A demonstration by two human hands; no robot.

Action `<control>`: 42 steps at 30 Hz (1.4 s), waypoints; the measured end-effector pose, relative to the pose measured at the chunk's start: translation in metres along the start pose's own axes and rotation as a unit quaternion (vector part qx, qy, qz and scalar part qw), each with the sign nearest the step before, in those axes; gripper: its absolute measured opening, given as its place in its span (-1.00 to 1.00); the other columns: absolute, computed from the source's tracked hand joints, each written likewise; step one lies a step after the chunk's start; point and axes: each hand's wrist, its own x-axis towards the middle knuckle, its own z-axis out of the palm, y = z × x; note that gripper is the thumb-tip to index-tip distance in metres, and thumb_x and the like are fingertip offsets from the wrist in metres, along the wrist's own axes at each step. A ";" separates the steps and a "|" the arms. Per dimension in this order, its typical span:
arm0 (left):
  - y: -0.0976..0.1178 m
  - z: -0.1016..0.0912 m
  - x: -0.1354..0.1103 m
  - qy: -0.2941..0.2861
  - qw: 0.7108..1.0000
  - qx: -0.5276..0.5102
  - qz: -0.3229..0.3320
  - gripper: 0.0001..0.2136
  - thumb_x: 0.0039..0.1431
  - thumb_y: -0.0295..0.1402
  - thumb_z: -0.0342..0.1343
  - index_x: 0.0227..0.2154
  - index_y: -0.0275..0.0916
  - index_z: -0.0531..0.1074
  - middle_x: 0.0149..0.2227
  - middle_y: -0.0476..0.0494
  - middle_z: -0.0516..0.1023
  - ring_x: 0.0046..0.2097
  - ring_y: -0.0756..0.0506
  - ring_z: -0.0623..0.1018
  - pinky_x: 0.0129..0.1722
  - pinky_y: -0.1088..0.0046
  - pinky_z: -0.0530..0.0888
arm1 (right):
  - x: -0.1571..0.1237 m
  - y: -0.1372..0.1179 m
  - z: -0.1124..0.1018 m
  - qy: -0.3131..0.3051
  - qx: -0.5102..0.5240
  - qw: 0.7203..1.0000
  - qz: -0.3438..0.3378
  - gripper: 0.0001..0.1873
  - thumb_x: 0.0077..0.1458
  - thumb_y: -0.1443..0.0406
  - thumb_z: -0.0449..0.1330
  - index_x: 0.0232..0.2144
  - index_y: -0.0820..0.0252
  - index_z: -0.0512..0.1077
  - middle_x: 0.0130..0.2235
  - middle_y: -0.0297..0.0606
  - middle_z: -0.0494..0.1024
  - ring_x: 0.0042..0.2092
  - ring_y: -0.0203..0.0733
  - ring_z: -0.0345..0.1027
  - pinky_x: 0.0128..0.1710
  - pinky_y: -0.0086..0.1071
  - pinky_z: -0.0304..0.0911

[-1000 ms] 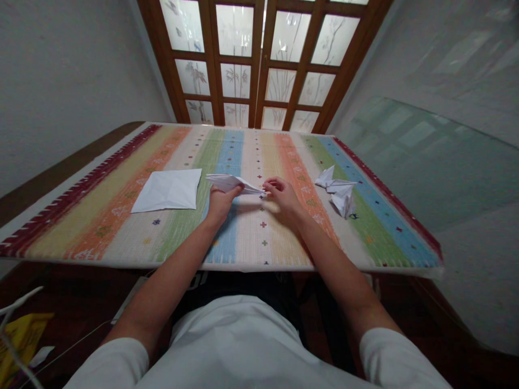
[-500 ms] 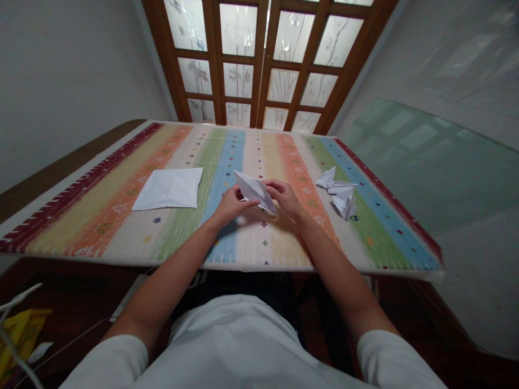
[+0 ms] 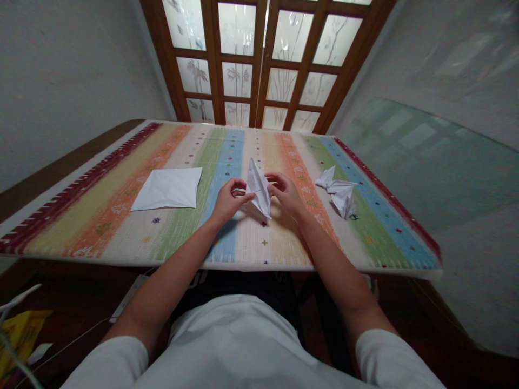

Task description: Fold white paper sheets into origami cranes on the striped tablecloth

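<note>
A folded white paper piece, long and pointed at both ends, stands nearly upright above the striped cloth at the table's middle. My left hand pinches its left side with closed fingers. On the other side, my right hand grips its right edge, fingers curled. Both hands hover just over the cloth.
A flat square white sheet lies to the left. Two finished folded paper figures rest at the right on the cloth. Wooden glazed doors stand behind the table. A glass panel leans at the right. A yellow item and a cable lie on the floor at lower left.
The folded paper has turned from lying nearly flat, pointing left and right, to standing almost upright. Both hands have come closer together around it.
</note>
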 end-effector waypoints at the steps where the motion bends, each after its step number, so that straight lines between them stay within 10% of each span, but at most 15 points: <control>1: 0.000 0.000 0.000 0.007 1.000 0.003 0.002 -0.57 -0.05 -0.31 0.56 -0.20 -0.19 0.44 -0.15 -0.06 0.60 -0.33 0.00 0.61 -0.30 0.46 0.59 | 0.000 0.001 0.000 -0.008 -0.007 1.000 -0.003 -0.59 0.04 0.04 0.49 -0.08 -0.02 0.59 -0.04 -0.21 0.65 -0.13 -0.08 0.52 -0.19 -0.25 0.51; 13: 0.008 0.002 -0.007 0.020 0.994 0.093 0.049 -0.56 0.07 -0.35 0.48 0.00 -0.10 0.51 -0.03 -0.16 0.65 -0.31 -0.01 0.60 -0.39 0.55 0.47 | -0.003 0.006 0.005 -0.018 -0.010 1.000 0.018 -0.35 -0.06 0.20 0.51 0.12 -0.11 0.53 0.10 -0.20 0.60 -0.02 -0.06 0.50 -0.02 -0.21 0.51; 26: 0.010 0.003 -0.011 -0.044 0.992 0.096 0.066 -0.57 0.18 -0.06 0.43 0.04 -0.13 0.62 0.03 -0.24 0.67 -0.22 -0.11 0.62 -0.45 0.51 0.45 | -0.001 0.002 0.003 -0.058 0.037 0.997 0.019 -0.49 -0.17 -0.05 0.65 -0.26 -0.01 0.59 -0.06 -0.23 0.65 0.04 0.03 0.56 0.11 -0.13 0.50; 32: 0.009 0.002 -0.007 -0.003 0.999 0.001 0.033 -0.49 0.34 0.21 0.18 -0.09 -0.16 0.68 -0.04 -0.28 0.66 -0.14 -0.19 0.60 -0.44 0.46 0.53 | -0.008 -0.015 -0.004 -0.104 -0.005 0.994 -0.031 -0.63 0.01 -0.08 0.56 -0.47 0.01 0.66 0.26 -0.16 0.59 0.33 0.19 0.42 0.33 0.07 0.36; 42: 0.012 0.000 -0.008 -0.078 0.995 0.015 0.052 -0.44 0.04 -0.06 0.51 0.08 -0.19 0.62 0.14 -0.34 0.67 -0.02 -0.20 0.67 -0.22 0.43 0.59 | -0.008 -0.011 0.001 -0.109 0.018 0.994 -0.007 -0.48 -0.09 0.01 0.65 -0.08 -0.07 0.68 0.21 -0.17 0.60 0.17 0.04 0.52 0.11 -0.14 0.54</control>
